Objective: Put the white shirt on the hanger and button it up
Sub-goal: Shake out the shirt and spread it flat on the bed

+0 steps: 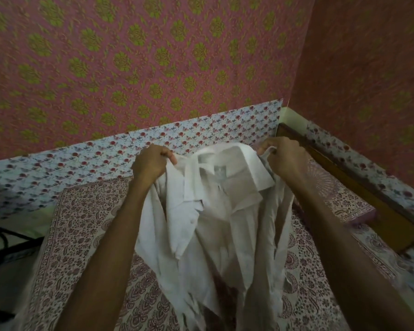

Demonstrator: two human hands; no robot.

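Note:
The white shirt [215,211] hangs in the air over the bed, held up by its shoulders with the collar at the top and the front open. My left hand [151,163] grips the fabric at the shirt's left shoulder. My right hand [285,156] grips the right shoulder beside the collar. The shirt's lower part drapes down between my forearms. No hanger shows in this view.
A bed with a maroon-patterned sheet [81,235] lies below. A matching pillow [339,197] sits at the right by a wooden bed frame [378,211]. Pink floral wallpaper [153,56] covers the walls. Dark metal bars [0,240] stand at the left.

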